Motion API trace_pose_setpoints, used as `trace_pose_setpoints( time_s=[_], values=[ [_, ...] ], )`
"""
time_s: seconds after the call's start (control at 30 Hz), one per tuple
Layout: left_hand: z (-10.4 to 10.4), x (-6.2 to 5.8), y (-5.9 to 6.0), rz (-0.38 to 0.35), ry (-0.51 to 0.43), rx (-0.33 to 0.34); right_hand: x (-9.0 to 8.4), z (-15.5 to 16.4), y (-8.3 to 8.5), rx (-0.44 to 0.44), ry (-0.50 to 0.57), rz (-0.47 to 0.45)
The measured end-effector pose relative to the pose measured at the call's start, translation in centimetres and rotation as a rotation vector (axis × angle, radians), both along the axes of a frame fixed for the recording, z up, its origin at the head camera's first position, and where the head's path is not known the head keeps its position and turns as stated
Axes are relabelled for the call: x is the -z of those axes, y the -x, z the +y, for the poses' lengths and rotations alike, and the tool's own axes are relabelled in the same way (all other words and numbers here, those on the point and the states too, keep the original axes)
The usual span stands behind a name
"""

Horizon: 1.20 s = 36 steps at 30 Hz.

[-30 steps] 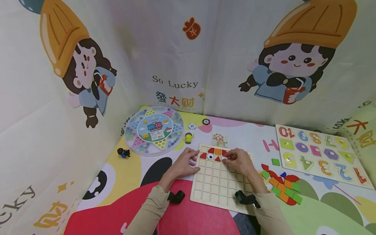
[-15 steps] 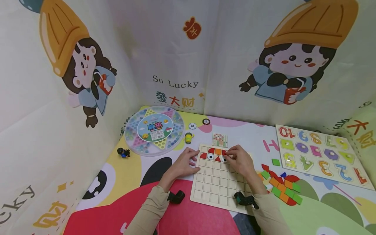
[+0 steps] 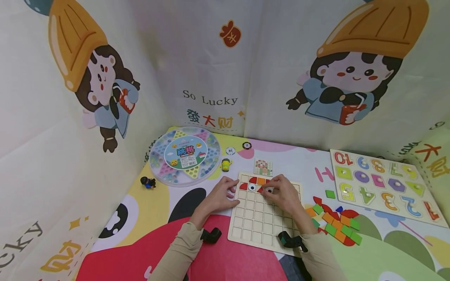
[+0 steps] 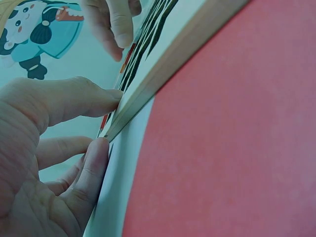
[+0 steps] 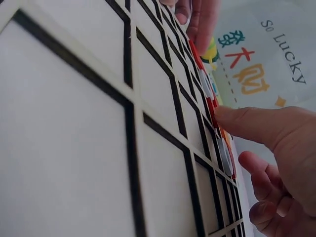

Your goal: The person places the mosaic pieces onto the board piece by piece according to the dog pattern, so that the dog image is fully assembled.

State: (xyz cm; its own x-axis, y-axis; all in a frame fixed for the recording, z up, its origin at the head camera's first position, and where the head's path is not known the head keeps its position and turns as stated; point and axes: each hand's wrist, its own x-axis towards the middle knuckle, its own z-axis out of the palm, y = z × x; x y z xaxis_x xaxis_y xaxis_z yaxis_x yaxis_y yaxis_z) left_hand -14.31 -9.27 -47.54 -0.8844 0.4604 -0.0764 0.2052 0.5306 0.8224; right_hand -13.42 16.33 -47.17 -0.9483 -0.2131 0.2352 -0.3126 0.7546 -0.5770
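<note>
Both loosely spread, left hand (image 3: 220, 195) touches the board (image 3: 252, 225), right hand (image 3: 285, 197) a red triangle (image 3: 260, 190).

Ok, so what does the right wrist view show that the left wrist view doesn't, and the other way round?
Only the right wrist view shows the "So Lucky" lettering and the coloured Chinese characters on the backdrop.

Only the left wrist view shows a cartoon figure, the red area of the mat and the board's wooden side edge.

Both show the left hand, the right hand, the gridded board and some red pieces.
</note>
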Motion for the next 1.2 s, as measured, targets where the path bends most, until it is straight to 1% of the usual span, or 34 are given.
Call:
trace_pose_setpoints(
  time_s=[0.27, 0.37, 0.43, 0.53, 0.67, 0.73, 0.87, 1.07, 1.2],
  values=[
    [0.1, -0.1, 0.1, 0.008, -0.002, 0.008, 0.0, 0.0, -0.1, -0.038, -0.006, 0.021],
    [0.2, -0.2, 0.0, 0.007, -0.004, 0.01, -0.1, 0.1, -0.2, -0.036, 0.022, 0.01],
    [0.2, -0.3, 0.0, 0.008, -0.007, 0.011, -0.2, 0.3, -0.2, -0.019, 0.06, 0.01],
    [0.2, -0.5, 0.0, 0.007, -0.01, 0.011, -0.6, 0.7, -0.2, 0.031, 0.117, 0.029],
    [0.1, -0.6, 0.0, 0.009, -0.008, 0.004, -1.2, 2.2, -0.5, 0.098, 0.121, 0.063],
    [0.1, -0.5, 0.0, 0.011, -0.004, 0.002, -1.4, 3.3, -0.8, 0.131, 0.11, 0.062],
    [0.0, -0.4, 0.0, 0.017, 0.003, 0.004, -1.6, 6.1, -1.7, 0.201, 0.085, 0.03],
    [-0.1, -0.3, -0.1, 0.022, 0.003, 0.01, -1.7, 9.9, -3.3, 0.286, -0.048, -0.026],
    [-0.1, -0.2, -0.1, 0.021, 0.0, 0.015, -1.8, 11.5, -4.2, 0.312, -0.139, -0.077]
  ],
)
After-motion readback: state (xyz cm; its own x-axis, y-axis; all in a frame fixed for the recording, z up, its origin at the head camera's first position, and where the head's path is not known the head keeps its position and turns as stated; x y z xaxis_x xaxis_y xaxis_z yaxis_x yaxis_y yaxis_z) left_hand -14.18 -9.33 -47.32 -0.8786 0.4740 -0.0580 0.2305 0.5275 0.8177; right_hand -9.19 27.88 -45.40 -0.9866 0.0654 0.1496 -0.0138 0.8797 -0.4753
